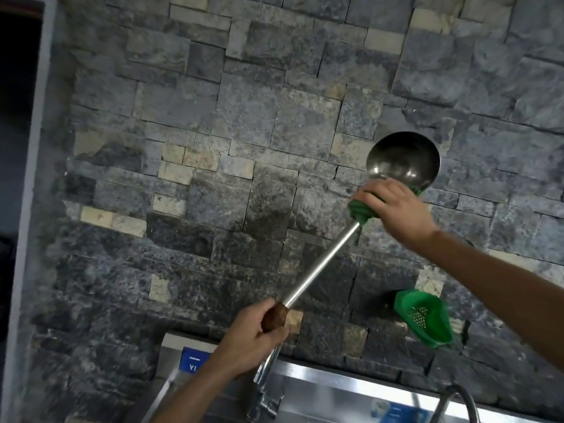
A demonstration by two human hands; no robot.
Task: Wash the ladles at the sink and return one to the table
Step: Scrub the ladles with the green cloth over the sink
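Observation:
A long steel ladle (323, 264) with a brown wooden grip is raised in front of the stone wall, its round bowl (403, 160) up at the right. My left hand (250, 340) grips the wooden end low in the middle. My right hand (393, 209) holds a green scouring pad (361, 210) wrapped round the shaft just below the bowl. The sink (335, 389) shows only as a steel back edge at the bottom.
A chrome tap (265, 383) rises behind my left hand, and a second curved tap (457, 401) stands at the bottom right. A green plastic strainer holder (424, 319) hangs on the wall at the right. A dark opening lies at the far left.

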